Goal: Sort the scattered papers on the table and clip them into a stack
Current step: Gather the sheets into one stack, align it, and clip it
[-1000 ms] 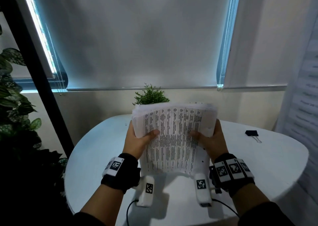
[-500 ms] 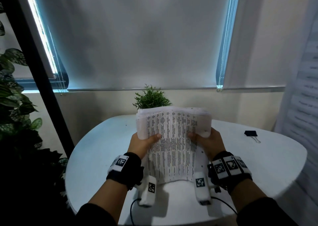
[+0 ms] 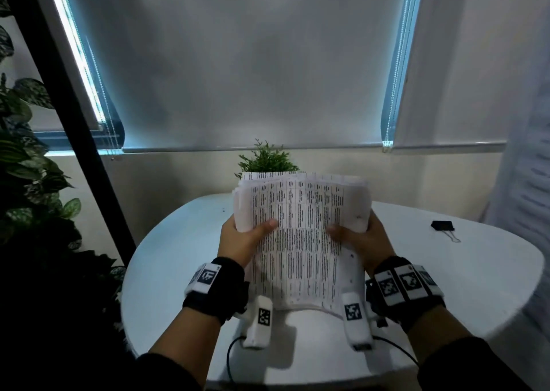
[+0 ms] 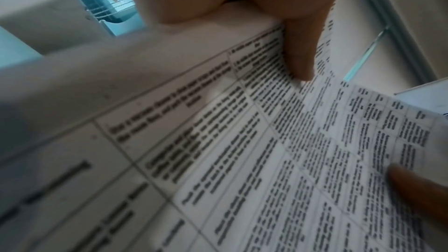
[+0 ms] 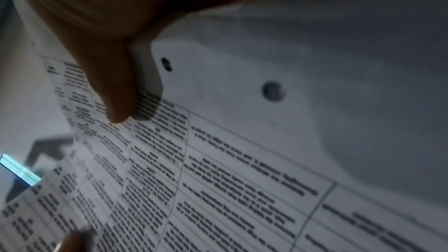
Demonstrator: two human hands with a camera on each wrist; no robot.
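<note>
A thick stack of printed papers (image 3: 300, 235) stands upright on its lower edge on the white table (image 3: 178, 256), its top bowing back toward the wall. My left hand (image 3: 244, 238) grips the stack's left edge, thumb on the front sheet. My right hand (image 3: 357, 238) grips the right edge the same way. In the left wrist view the thumb (image 4: 300, 49) presses on the printed page (image 4: 242, 160). Seen from the right wrist, the thumb (image 5: 114, 87) lies on the page (image 5: 218, 179) beside two punched holes. A black binder clip (image 3: 443, 226) lies on the table to the right, apart from both hands.
A small green potted plant (image 3: 265, 159) stands behind the stack at the table's far edge. A black post (image 3: 74, 116) and leafy plants (image 3: 26, 158) are at the left. More printed sheets hang at the right edge (image 3: 532, 182). A window blind covers the wall ahead.
The stack dropped toward the table half a second ago and now stands a little higher again, the hands keeping their grip on both edges. The clip has not moved.
</note>
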